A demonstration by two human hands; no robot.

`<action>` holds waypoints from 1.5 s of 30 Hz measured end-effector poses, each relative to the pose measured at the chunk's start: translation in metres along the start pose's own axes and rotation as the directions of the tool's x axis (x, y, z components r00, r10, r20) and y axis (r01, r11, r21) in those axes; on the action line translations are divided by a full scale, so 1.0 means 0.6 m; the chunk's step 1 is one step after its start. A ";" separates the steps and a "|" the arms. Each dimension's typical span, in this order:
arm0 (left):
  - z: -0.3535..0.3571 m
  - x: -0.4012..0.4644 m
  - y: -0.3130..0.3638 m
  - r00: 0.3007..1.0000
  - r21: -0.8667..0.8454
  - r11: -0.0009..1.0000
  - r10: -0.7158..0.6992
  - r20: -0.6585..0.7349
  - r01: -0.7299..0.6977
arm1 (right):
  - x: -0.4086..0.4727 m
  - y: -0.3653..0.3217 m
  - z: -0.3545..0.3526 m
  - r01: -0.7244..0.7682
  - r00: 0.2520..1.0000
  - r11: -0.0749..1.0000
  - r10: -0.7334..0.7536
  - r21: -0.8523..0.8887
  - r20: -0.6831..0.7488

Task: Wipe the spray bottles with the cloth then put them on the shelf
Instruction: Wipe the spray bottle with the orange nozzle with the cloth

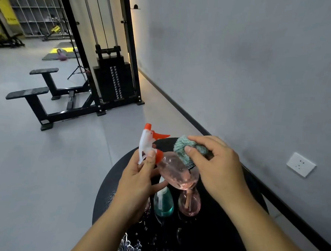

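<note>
My left hand (140,179) grips a pink spray bottle (174,169) by its neck, just under the white and orange trigger head, and holds it tilted above a round black table (108,191). My right hand (216,167) holds a bunched teal cloth (182,148) against the bottle's upper side. Below them a teal spray bottle (163,203) and another pink bottle (190,203) stand on the table. Part of a third pink bottle (147,206) shows behind my left wrist.
Water drops (132,245) lie on the near part of the table. A black cable weight machine (113,79) with its footrests stands on the grey floor ahead on the left. On the right runs a grey wall with a white socket (300,164).
</note>
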State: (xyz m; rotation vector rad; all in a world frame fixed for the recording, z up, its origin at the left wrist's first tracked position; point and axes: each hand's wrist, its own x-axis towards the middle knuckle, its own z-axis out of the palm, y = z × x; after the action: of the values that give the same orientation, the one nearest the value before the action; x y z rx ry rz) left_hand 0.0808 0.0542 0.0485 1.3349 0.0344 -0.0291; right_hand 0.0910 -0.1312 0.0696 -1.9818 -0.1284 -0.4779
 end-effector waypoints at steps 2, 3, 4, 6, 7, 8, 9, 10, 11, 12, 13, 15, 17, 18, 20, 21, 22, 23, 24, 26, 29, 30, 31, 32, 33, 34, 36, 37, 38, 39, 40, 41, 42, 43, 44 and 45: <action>-0.003 0.001 -0.001 1.000 0.000 1.000 0.019 -0.019 -0.019 | 0.001 -0.008 0.018 0.011 0.994 0.999 -0.005 -0.053 0.107; -0.006 0.002 -0.003 0.999 0.005 1.000 0.027 -0.038 -0.026 | 0.001 -0.010 0.024 0.023 0.987 0.995 -0.007 -0.097 0.159; -0.010 0.003 -0.005 0.998 0.011 0.999 0.031 -0.054 -0.030 | 0.000 -0.012 0.029 0.038 0.981 0.989 -0.009 -0.145 0.195; -0.015 0.002 -0.005 0.996 0.017 0.999 0.033 -0.078 -0.032 | -0.001 -0.018 0.035 0.056 0.977 0.974 -0.007 -0.221 0.213; -0.017 0.001 -0.005 0.995 0.018 0.999 0.042 -0.089 -0.041 | -0.002 -0.021 0.037 0.059 0.979 0.968 -0.008 -0.242 0.205; -0.018 0.001 -0.004 0.993 0.016 0.998 0.054 -0.101 -0.052 | -0.003 -0.023 0.038 0.058 0.981 0.965 -0.007 -0.257 0.194; -0.019 0.000 -0.003 0.992 0.014 0.998 0.066 -0.111 -0.065 | -0.003 -0.025 0.037 0.050 0.984 0.963 -0.001 -0.267 0.179; -0.019 0.000 -0.001 0.990 0.015 0.997 0.077 -0.115 -0.075 | -0.003 -0.024 0.036 0.030 0.987 0.964 0.013 -0.264 0.160; -0.018 0.000 0.000 0.990 0.017 0.997 0.080 -0.114 -0.079 | -0.002 -0.021 0.034 -0.001 0.990 0.968 0.037 -0.249 0.137; -0.018 -0.001 0.000 0.991 0.019 0.997 0.078 -0.109 -0.076 | -0.002 -0.018 0.031 -0.038 0.991 0.975 0.065 -0.221 0.116; -0.017 -0.001 -0.001 0.992 0.021 0.997 0.074 -0.103 -0.072 | -0.003 -0.016 0.030 -0.071 0.990 0.979 0.092 -0.191 0.104; -0.012 -0.005 -0.002 0.993 0.039 0.997 0.073 -0.092 -0.070 | -0.008 -0.016 0.030 -0.089 0.987 0.980 0.110 -0.176 0.114; -0.008 -0.007 -0.004 0.993 0.065 0.994 0.090 -0.077 -0.085 | -0.016 -0.020 0.035 -0.050 0.983 0.979 0.083 -0.196 0.166; -0.007 -0.007 -0.005 0.993 0.079 0.993 0.098 -0.068 -0.093 | -0.019 -0.021 0.036 -0.030 0.979 0.978 0.069 -0.204 0.190; -0.004 -0.008 -0.003 0.993 0.100 0.989 0.112 -0.048 -0.106 | -0.017 -0.020 0.033 -0.031 0.979 0.979 0.070 -0.199 0.190; -0.002 -0.009 -0.002 0.993 0.104 0.988 0.115 -0.037 -0.110 | -0.014 -0.016 0.028 -0.060 0.982 0.982 0.091 -0.177 0.168; -0.001 -0.009 -0.002 0.992 0.111 0.987 0.120 -0.031 -0.116 | -0.010 -0.012 0.022 -0.098 0.982 0.983 0.120 -0.152 0.143; -0.001 -0.008 -0.002 0.992 0.114 0.986 0.124 -0.035 -0.119 | -0.007 -0.008 0.016 -0.127 0.983 0.982 0.144 -0.140 0.118; 0.001 -0.007 -0.002 0.991 0.115 0.986 0.124 -0.042 -0.119 | -0.005 -0.004 0.013 -0.137 0.984 0.981 0.151 -0.138 0.094; 0.003 -0.006 -0.001 0.992 0.112 0.987 0.121 -0.047 -0.115 | -0.006 -0.003 0.014 -0.120 0.988 0.984 0.131 -0.132 0.076; 0.007 -0.006 0.000 0.993 0.114 0.988 0.110 -0.043 -0.104 | -0.015 -0.010 0.024 -0.069 0.988 0.990 0.086 -0.126 0.131; 0.009 -0.006 0.001 0.993 0.117 0.988 0.110 -0.037 -0.105 | -0.015 -0.010 0.023 -0.068 0.987 0.990 0.085 -0.122 0.137; 0.011 -0.007 0.002 0.993 0.122 0.987 0.113 -0.034 -0.108 | -0.014 -0.007 0.019 -0.074 0.988 0.990 0.089 -0.123 0.126; 0.012 -0.007 0.002 0.992 0.130 0.985 0.121 -0.035 -0.115 | -0.011 -0.003 0.014 -0.089 0.989 0.988 0.103 -0.127 0.105; 0.012 -0.007 0.003 0.991 0.130 0.984 0.128 -0.041 -0.122 | -0.007 0.003 0.008 -0.112 0.989 0.985 0.124 -0.130 0.084; 0.013 -0.007 0.003 0.990 0.124 0.984 0.132 -0.047 -0.125 | -0.005 0.008 0.003 -0.133 0.987 0.982 0.143 -0.132 0.067; 0.016 -0.007 0.002 0.992 0.110 0.987 0.120 -0.046 -0.114 | -0.008 0.010 0.001 -0.140 0.988 0.982 0.146 -0.125 0.044; 0.018 -0.008 0.000 0.994 0.102 0.990 0.104 -0.040 -0.100 | -0.013 0.006 0.004 -0.121 0.991 0.986 0.127 -0.111 0.046; 0.020 -0.009 -0.003 0.996 0.091 0.992 0.087 -0.038 -0.083 | -0.019 0.001 0.008 -0.094 0.993 0.990 0.100 -0.101 0.059; 0.023 -0.009 -0.005 0.997 0.076 0.995 0.071 -0.038 -0.068 | -0.025 -0.005 0.013 -0.062 0.994 0.992 0.071 -0.107 0.078; 0.025 -0.009 -0.007 0.997 0.065 0.996 0.064 -0.041 -0.061 | -0.027 -0.008 0.015 -0.040 0.994 0.992 0.051 -0.123 0.096; 0.026 -0.010 -0.008 0.997 0.057 0.997 0.062 -0.047 -0.060 | -0.027 -0.007 0.014 -0.037 0.994 0.990 0.051 -0.134 0.100; 0.026 -0.009 -0.008 0.996 0.053 0.996 0.068 -0.056 -0.065 | -0.022 -0.003 0.009 -0.058 0.994 0.989 0.070 -0.133 0.085; 0.024 -0.007 -0.007 0.995 0.052 0.996 0.075 -0.064 -0.072 | -0.016 0.005 0.002 -0.097 0.992 0.987 0.106 -0.124 0.064; 0.022 -0.006 -0.006 0.994 0.054 0.995 0.084 -0.070 -0.081 | -0.010 0.013 -0.005 -0.140 0.988 0.983 0.147 -0.119 0.050; 0.020 -0.005 -0.005 0.994 0.055 0.995 0.089 -0.071 -0.085 | -0.007 0.020 -0.010 -0.172 0.983 0.978 0.178 -0.120 0.042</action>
State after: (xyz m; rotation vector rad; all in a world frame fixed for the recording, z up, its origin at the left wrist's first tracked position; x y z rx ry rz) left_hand 0.0777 0.0417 0.0484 1.3880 0.0381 0.0932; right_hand 0.0892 -0.1412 0.0601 -2.0986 0.0420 -0.3257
